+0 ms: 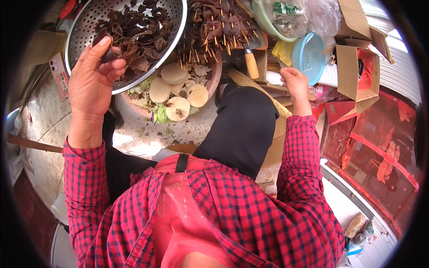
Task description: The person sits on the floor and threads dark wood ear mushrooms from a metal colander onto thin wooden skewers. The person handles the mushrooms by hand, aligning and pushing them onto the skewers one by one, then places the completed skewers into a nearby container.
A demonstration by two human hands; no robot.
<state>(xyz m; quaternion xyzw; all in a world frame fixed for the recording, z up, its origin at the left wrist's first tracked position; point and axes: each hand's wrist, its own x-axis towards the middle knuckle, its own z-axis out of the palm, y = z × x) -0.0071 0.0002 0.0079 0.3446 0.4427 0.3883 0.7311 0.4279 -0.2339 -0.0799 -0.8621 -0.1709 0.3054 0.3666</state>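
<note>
My left hand (95, 72) pinches a dark piece of wood ear fungus (109, 55) between thumb and fingers. It is raised over the near left rim of a perforated steel colander (78, 37), where more wood ear (147, 40) lies loose. Skewered wood ear (214, 26) is heaped to the right of the colander, with pale stick ends poking towards me. My right hand (295, 80) is beside a yellow packet (284, 52) and a blue plastic basket (308, 58). Its thumb and fingertips are together; whether something thin is between them is unclear.
Below the colander, a pinkish basin (216, 75) holds pale round slices and vegetable scraps. A wooden-handled tool (251, 63) lies beside the skewers, above a straw broom (258, 87). Open cardboard boxes (347, 72) stand at right. A phone (59, 75) is at left.
</note>
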